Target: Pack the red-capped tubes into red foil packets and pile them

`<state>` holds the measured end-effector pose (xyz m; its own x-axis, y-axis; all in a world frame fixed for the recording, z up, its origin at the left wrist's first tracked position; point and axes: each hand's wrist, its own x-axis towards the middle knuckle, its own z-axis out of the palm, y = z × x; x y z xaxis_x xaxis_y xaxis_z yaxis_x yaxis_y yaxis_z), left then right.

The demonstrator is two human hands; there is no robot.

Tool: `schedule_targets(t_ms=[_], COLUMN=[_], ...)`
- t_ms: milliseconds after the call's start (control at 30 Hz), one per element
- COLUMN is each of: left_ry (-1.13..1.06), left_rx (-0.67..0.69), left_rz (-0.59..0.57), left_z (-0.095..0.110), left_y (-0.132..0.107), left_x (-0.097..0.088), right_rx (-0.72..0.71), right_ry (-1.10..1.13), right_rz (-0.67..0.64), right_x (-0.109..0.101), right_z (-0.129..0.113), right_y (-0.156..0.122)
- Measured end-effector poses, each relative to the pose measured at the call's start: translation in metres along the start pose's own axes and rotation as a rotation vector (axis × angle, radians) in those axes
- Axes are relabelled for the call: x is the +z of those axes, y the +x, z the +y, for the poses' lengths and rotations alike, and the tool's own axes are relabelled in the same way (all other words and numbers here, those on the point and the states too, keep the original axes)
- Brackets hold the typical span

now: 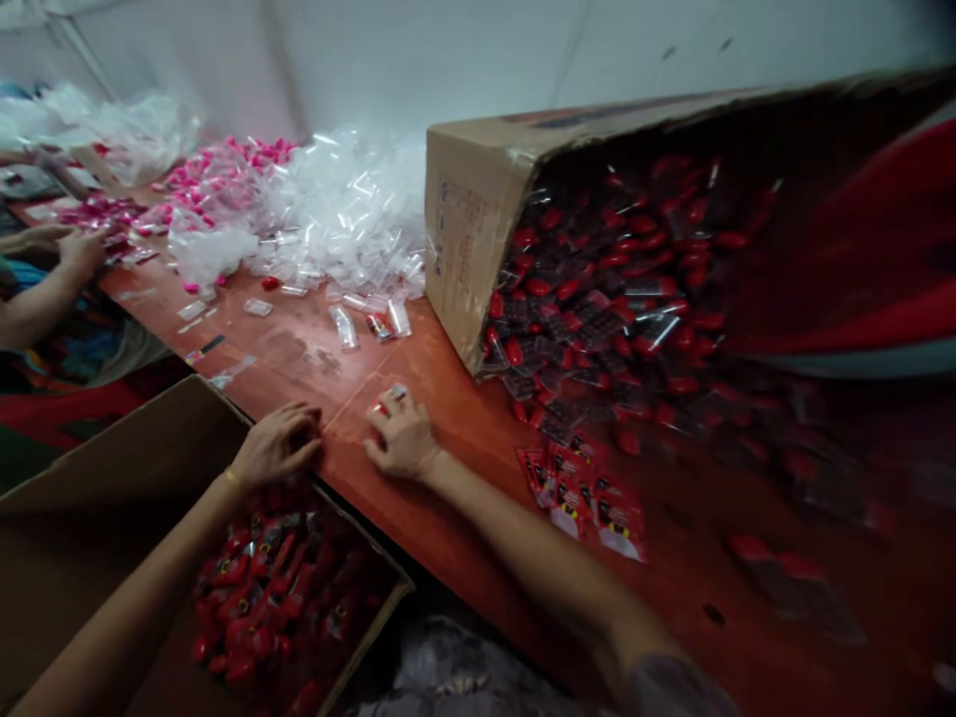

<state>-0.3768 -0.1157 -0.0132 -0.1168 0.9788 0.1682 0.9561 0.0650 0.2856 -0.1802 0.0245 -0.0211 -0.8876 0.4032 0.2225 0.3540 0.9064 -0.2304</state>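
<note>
My left hand (278, 445) rests at the near edge of the reddish table (448, 398), fingers curled against the wood just above an open carton; whether it holds anything is hidden. My right hand (401, 433) lies beside it, fingers curled round a small clear packet with a red piece (389, 398) inside. A stack of red printed cards (583, 493) lies to the right of my right forearm.
A tipped carton (478, 214) spills red packed pieces (597, 299) onto the table. An open carton (97, 498) at my left holds filled red packets (276, 588). Clear bags (344, 214) and pink items (216, 174) pile at the back. Another person's hand (79, 249) works at the far left.
</note>
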Motion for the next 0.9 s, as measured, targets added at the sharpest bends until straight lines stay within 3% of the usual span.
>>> schedule_targets(t_ms=[100,200,300,367,467,600,667,733,800,900], left_ry=[0.078,0.159,0.207,0.249,0.290,0.278,0.267,0.261,0.286,0.341], left_rx=[-0.074,-0.188,-0.280,-0.318,-0.347,-0.262,-0.159,-0.123,-0.104,-0.074], left_rz=[0.122,0.079,0.021,0.088,0.207,0.210,0.183,0.132,0.074,0.016], left_z=[0.007,-0.003,-0.015,-0.015,0.002,0.030,0.035,0.034,0.030,0.026], left_y=[-0.052,-0.108,-0.140,-0.133,-0.072,0.066,0.132,0.183,0.216,0.234], left_x=[-0.007,-0.010,-0.011,-0.013,-0.017,-0.008,0.006,0.023,0.039,0.054], right_rx=[-0.157,-0.354,-0.456,-0.455,-0.417,-0.284,-0.191,-0.102,-0.015,0.110], right_ry=[0.133,0.185,0.201,0.237,0.258,0.269,0.273,0.280,0.297,0.296], right_rz=[-0.008,-0.088,-0.107,-0.095,-0.102,-0.096,-0.065,-0.022,0.023,0.085], right_x=[0.014,0.023,0.017,0.007,-0.011,-0.028,-0.032,-0.035,-0.040,-0.049], right_z=[-0.053,-0.090,-0.095,-0.087,-0.069,-0.039,-0.020,0.000,0.018,0.039], right_y=[-0.020,-0.036,-0.045,-0.047,-0.048,-0.057,-0.069,-0.086,-0.105,-0.125])
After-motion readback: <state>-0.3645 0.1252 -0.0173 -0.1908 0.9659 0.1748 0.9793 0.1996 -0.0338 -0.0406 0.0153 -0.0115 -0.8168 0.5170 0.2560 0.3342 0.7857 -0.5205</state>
